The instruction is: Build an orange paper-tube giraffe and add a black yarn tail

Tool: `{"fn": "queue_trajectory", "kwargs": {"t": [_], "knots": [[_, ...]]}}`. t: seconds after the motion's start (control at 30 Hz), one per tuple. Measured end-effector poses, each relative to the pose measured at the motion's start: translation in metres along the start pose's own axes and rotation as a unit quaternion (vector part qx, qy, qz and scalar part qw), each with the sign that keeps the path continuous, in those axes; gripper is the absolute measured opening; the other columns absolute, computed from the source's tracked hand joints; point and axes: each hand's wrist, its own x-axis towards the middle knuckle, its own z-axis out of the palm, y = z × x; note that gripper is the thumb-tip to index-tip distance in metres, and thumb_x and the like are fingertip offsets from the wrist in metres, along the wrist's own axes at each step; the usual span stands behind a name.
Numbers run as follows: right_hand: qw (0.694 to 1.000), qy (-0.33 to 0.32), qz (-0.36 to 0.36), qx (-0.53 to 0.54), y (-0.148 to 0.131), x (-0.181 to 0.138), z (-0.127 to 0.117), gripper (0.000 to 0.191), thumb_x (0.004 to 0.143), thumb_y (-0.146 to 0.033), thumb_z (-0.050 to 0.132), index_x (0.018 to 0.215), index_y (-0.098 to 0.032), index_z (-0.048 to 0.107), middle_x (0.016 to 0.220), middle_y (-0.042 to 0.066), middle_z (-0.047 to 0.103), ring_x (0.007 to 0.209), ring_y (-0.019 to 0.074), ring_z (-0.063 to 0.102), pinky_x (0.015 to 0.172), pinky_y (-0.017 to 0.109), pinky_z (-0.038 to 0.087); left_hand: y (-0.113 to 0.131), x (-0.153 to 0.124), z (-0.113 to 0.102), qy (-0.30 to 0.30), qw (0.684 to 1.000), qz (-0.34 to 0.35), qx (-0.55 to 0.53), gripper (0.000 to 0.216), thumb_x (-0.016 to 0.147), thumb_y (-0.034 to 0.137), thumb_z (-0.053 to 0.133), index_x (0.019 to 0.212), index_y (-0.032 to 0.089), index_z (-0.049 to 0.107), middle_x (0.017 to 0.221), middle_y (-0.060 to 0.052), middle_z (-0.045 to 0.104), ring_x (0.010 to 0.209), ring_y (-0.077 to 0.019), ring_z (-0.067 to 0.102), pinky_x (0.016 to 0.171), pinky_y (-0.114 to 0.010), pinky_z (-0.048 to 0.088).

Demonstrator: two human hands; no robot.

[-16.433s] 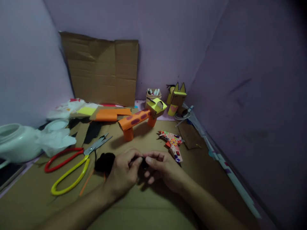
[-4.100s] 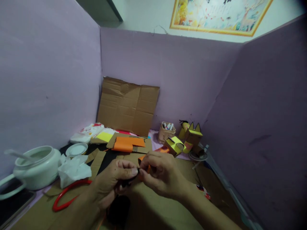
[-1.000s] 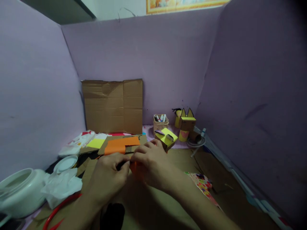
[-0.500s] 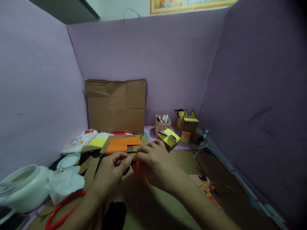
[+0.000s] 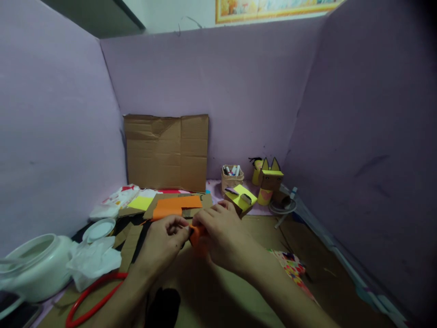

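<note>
In the middle of the head view, both hands meet around a small curled orange paper piece [image 5: 198, 241]. My right hand [image 5: 221, 230] is closed around its far side, fingers bent over its top and hiding much of it. My left hand [image 5: 167, 241] pinches a small dark bit at the left edge of the orange piece, thumb against forefinger; what that bit is stays too small to make out. Beyond the hands, a flat orange sheet [image 5: 167, 208] lies on cardboard. A box with a yellow top [image 5: 241, 196] stands just behind my right hand.
On the left are a white teapot-like pot [image 5: 44, 264], crumpled white tissue [image 5: 92, 264] and a red-handled tool [image 5: 82, 303]. A basket of markers [image 5: 232, 180] and a cardboard animal figure [image 5: 271, 182] stand at the back. A cardboard sheet [image 5: 167, 152] leans on the wall.
My left hand has moved slightly right, closer to the orange piece, and its fingertips now sit at its edge. More of the orange piece shows. The view has shifted a little.
</note>
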Motion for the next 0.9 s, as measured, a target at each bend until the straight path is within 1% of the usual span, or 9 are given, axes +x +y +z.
{"fn": "queue_trajectory", "kwargs": {"t": [0.23,0.43,0.57,0.83,0.9], "knots": [[1.000,-0.006,0.007,0.014,0.001,0.001,-0.001,0.029,0.063,-0.007,0.058,0.088,-0.021,0.053,0.087,-0.001,0.065,0.082,0.0194,0.051,0.083,0.038,0.027,0.003,0.000,0.001,0.003,1.000,-0.012,0.010,0.013,0.066,0.030,0.057,0.067,0.018,0.061,0.052,0.003,0.058,0.047,-0.0115,0.049,0.045,-0.021,0.033],[1.000,-0.005,0.006,0.012,0.001,0.000,0.000,0.031,0.063,-0.007,0.059,0.089,-0.021,0.052,0.085,-0.001,0.064,0.081,0.0188,0.051,0.082,0.037,0.027,0.016,-0.001,-0.002,-0.009,0.998,-0.052,0.023,0.011,0.063,0.028,0.058,0.066,0.018,0.061,0.050,0.003,0.058,0.047,-0.0121,0.050,0.047,-0.022,0.035],[1.000,-0.009,0.005,0.017,0.002,0.000,0.000,0.033,0.061,-0.008,0.060,0.090,-0.021,0.052,0.086,-0.001,0.065,0.081,0.0194,0.052,0.081,0.038,0.027,0.018,-0.001,-0.003,-0.018,0.998,-0.047,0.026,0.013,0.063,0.028,0.057,0.067,0.017,0.062,0.056,0.001,0.062,0.054,-0.0136,0.054,0.051,-0.022,0.037],[1.000,0.003,0.002,0.024,0.001,-0.001,0.000,0.035,0.060,-0.008,0.057,0.093,-0.021,0.053,0.089,-0.001,0.065,0.082,0.0197,0.051,0.081,0.038,0.028,0.019,0.000,-0.002,-0.018,0.998,-0.049,0.045,0.011,0.064,0.025,0.055,0.068,0.017,0.062,0.055,0.001,0.061,0.053,-0.0132,0.052,0.051,-0.022,0.034],[1.000,0.000,0.000,0.020,0.001,-0.001,0.000,0.035,0.061,-0.008,0.057,0.093,-0.021,0.053,0.087,-0.001,0.065,0.081,0.0198,0.051,0.081,0.038,0.028,0.017,0.001,-0.002,-0.024,0.998,-0.048,0.044,0.012,0.065,0.025,0.054,0.068,0.017,0.062,0.054,0.001,0.060,0.050,-0.0122,0.050,0.049,-0.022,0.032]]}}
